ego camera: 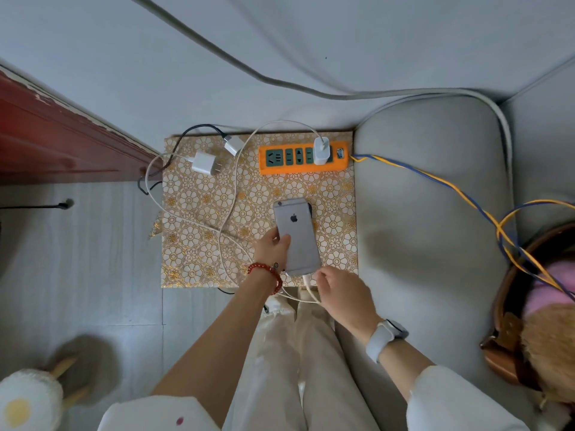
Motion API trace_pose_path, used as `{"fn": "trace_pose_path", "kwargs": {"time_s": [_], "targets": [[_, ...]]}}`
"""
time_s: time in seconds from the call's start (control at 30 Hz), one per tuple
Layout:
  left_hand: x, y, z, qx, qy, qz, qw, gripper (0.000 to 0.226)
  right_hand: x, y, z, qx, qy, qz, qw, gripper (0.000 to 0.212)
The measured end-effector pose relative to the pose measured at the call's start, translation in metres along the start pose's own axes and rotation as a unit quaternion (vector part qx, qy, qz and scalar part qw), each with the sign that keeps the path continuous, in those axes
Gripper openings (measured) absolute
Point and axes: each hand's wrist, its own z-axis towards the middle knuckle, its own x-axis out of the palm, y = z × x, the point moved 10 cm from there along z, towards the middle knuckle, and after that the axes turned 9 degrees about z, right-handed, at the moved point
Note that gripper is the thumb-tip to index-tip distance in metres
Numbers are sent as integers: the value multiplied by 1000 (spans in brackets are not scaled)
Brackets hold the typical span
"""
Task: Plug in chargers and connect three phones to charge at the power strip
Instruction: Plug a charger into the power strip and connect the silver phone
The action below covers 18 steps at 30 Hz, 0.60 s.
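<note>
Grey-backed, the phone [297, 236] lay face down above the patterned mat [336, 213], long axis running away from the person, camera end toward the orange power strip [303, 157]. Left hand [272, 248] gripped its edge; right hand [340, 289] pinched the white cable [306, 279] at its near end.

On the mat [336, 213], the power strip [303, 157] lies behind the phone [297, 236], two loose chargers [203, 163] to its left.

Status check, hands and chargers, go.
Left hand grips phone; right hand pinches cable at its port. One charger in strip. Two loose.
</note>
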Motion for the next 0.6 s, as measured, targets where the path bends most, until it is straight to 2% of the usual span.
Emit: {"fn": "trace_pose_path", "kwargs": {"time_s": [0.07, 0.13, 0.2, 0.4, 0.5, 0.6], "targets": [[12, 2, 5, 16, -5, 65, 998, 27, -33, 1, -1, -59, -94, -76, 991, 15], [28, 3, 10, 20, 7, 99, 995, 25, -60, -3, 0, -101, -170, -130, 972, 18], [48, 3, 16, 23, 32, 116, 993, 25, -78, -9, 4, -135, -209, -178, 952, 23], [97, 0, 29, 32, 71, 133, 988, 20, -79, -23, 9, -172, -184, -246, 936, 31], [103, 3, 31, 34, 59, 211, 975, 25, -78, -23, 10, -171, -186, -242, 937, 26], [105, -5, 26, 61, 36, 315, 947, 31, -78, -23, 10, -170, -190, -235, 938, 26]]}}
